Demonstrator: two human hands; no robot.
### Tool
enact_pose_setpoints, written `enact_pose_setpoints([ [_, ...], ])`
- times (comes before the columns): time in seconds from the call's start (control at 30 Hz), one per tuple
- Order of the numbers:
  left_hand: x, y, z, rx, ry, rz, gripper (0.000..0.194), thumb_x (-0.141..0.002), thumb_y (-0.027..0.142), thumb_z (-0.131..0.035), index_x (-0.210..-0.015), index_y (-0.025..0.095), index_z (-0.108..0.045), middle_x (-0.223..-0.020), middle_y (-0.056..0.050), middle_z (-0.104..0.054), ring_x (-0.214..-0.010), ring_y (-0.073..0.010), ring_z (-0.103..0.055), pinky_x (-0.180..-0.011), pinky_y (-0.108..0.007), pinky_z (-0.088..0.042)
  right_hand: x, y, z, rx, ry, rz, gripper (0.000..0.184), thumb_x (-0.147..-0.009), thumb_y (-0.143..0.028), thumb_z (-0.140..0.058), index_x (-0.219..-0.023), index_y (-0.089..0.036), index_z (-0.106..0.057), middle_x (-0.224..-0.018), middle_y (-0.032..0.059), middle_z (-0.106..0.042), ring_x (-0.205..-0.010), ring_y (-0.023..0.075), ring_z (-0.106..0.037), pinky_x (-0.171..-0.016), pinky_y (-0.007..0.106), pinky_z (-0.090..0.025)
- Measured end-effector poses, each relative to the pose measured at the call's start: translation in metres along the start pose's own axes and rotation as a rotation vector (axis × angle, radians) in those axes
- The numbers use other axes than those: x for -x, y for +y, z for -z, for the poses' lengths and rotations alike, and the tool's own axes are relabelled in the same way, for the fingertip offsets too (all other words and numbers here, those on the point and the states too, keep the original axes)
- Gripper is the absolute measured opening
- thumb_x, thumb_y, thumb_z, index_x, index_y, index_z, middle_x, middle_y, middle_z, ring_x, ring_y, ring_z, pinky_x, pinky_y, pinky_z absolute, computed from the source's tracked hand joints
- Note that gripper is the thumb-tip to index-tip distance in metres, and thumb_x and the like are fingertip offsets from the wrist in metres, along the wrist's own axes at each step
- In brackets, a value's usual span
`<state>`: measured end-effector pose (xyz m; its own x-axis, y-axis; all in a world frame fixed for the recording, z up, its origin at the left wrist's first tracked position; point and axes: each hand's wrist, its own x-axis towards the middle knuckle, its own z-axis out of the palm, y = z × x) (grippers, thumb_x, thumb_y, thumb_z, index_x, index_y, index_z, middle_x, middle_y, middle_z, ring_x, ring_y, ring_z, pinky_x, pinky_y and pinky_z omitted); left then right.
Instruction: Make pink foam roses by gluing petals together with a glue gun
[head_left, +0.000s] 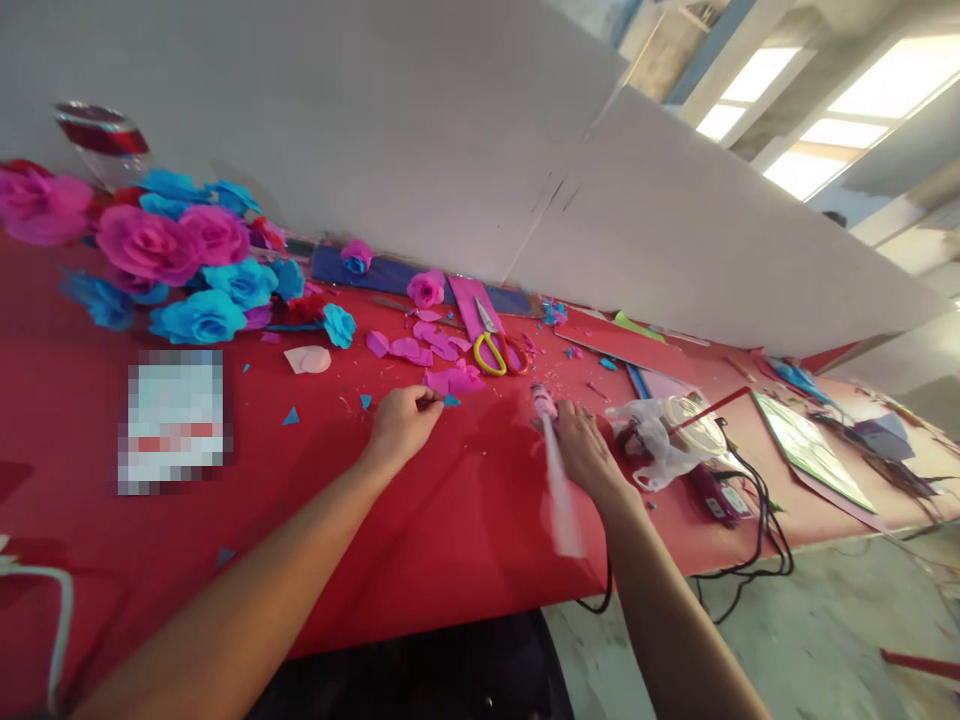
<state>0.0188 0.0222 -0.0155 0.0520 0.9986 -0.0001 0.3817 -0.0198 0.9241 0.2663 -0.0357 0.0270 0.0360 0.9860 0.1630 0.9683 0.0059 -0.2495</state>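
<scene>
Okay so our left hand (pixel 407 418) has its thumb and fingertips close together right by the loose pink paper (pixel 456 377) on the red table (pixel 465 520), near a blue scrap (pixel 451 400). We can't tell if it's actually got hold of anything. Our right hand (pixel 583 442) is up against a pink-and-white thing (pixel 554 450), too blurry to name, grip unclear too. We'd pinch one edge lightly so it doesn't crease, and mind the scissors (pixel 493 331).
</scene>
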Motion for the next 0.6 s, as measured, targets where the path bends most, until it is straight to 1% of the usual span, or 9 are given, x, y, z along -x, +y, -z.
enact_pose_setpoints([
  [0.1,0.001,0.007,0.001,0.319,0.026,0.038,0.013,-0.069,0.029,-0.065,-0.075,0.018,-0.070,-0.073,-0.004,-0.069,-0.069,-0.0165,-0.060,-0.066,-0.026,-0.042,-0.007,0.009,0.001,0.200,-0.043,-0.101,0.030,-0.079,-0.010,-0.048,-0.106,-0.005,-0.060,-0.111,0.0275,-0.058,-0.105,0.0396,-0.051,-0.084,0.056,-0.039],
  [0.17,0.004,0.013,0.003,0.495,0.009,0.060,0.017,-0.066,0.031,-0.069,-0.077,0.019,-0.070,-0.075,-0.002,-0.069,-0.071,-0.0150,-0.059,-0.071,-0.026,-0.042,-0.008,-0.002,0.004,0.188,0.025,-0.094,0.040,-0.075,-0.007,-0.050,-0.114,-0.010,-0.059,-0.126,0.0246,-0.052,-0.115,0.0404,-0.045,-0.086,0.058,-0.038],
  [0.23,0.007,0.018,0.006,0.633,-0.017,0.064,0.022,-0.065,0.033,-0.072,-0.081,0.019,-0.070,-0.080,-0.002,-0.069,-0.076,-0.0143,-0.059,-0.077,-0.027,-0.042,-0.010,-0.026,0.004,-0.064,0.174,-0.017,0.044,-0.074,-0.009,-0.052,-0.117,-0.018,-0.060,-0.129,0.0174,-0.052,-0.117,0.0351,-0.045,-0.091,0.053,-0.038],
  [0.27,0.008,0.021,0.007,0.677,-0.026,0.064,0.023,-0.065,0.033,-0.073,-0.083,0.019,-0.070,-0.082,-0.002,-0.069,-0.078,-0.0140,-0.059,-0.080,-0.027,-0.042,-0.012,-0.041,0.003,-0.283,0.222,0.024,0.037,-0.078,-0.013,-0.052,-0.112,-0.020,-0.064,-0.120,0.0137,-0.059,-0.111,0.0296,-0.051,-0.090,0.047,-0.040],
  [0.33,0.011,0.026,0.010,0.723,-0.058,0.052,0.024,-0.066,0.034,-0.074,-0.084,0.019,-0.070,-0.083,-0.002,-0.069,-0.080,-0.0131,-0.059,-0.082,-0.026,-0.042,-0.018,-0.071,-0.004,-0.813,0.148,0.008,0.023,-0.082,-0.026,-0.053,-0.098,-0.021,-0.070,-0.093,0.0080,-0.069,-0.086,0.0211,-0.061,-0.078,0.036,-0.047],
  [0.4,0.014,0.030,0.012,0.746,-0.114,0.028,0.022,-0.068,0.033,-0.073,-0.084,0.019,-0.070,-0.083,-0.001,-0.069,-0.078,-0.0123,-0.058,-0.080,-0.025,-0.043,-0.025,-0.095,-0.015,-1.230,-0.037,-0.041,0.019,-0.077,-0.034,-0.063,-0.086,-0.020,-0.072,-0.078,0.0040,-0.070,-0.071,0.0166,-0.062,-0.070,0.032,-0.049],
  [0.43,0.015,0.031,0.013,0.755,-0.140,0.016,0.021,-0.068,0.033,-0.073,-0.083,0.019,-0.070,-0.082,-0.001,-0.069,-0.077,-0.0120,-0.058,-0.079,-0.025,-0.043,-0.029,-0.103,-0.020,-1.376,-0.070,-0.072,0.018,-0.072,-0.035,-0.068,-0.082,-0.020,-0.073,-0.073,0.0023,-0.069,-0.066,0.0148,-0.061,-0.068,0.030,-0.049],
  [0.5,0.015,0.032,0.013,0.761,-0.157,0.001,0.019,-0.070,0.033,-0.072,-0.082,0.019,-0.070,-0.080,-0.001,-0.068,-0.076,-0.0119,-0.058,-0.078,-0.025,-0.045,-0.034,-0.111,-0.029,-1.548,-0.084,-0.115,0.018,-0.064,-0.034,-0.076,-0.076,-0.020,-0.074,-0.069,0.0005,-0.069,-0.062,0.0128,-0.060,-0.067,0.029,-0.049],
  [0.6,0.015,0.032,0.013,0.722,-0.131,-0.019,0.019,-0.071,0.033,-0.070,-0.083,0.018,-0.070,-0.080,-0.002,-0.069,-0.077,-0.0135,-0.060,-0.079,-0.027,-0.046,-0.035,-0.110,-0.036,-1.589,-0.043,-0.123,0.018,-0.063,-0.033,-0.078,-0.076,-0.021,-0.075,-0.068,0.0000,-0.070,-0.063,0.0132,-0.062,-0.071,0.030,-0.051],
])
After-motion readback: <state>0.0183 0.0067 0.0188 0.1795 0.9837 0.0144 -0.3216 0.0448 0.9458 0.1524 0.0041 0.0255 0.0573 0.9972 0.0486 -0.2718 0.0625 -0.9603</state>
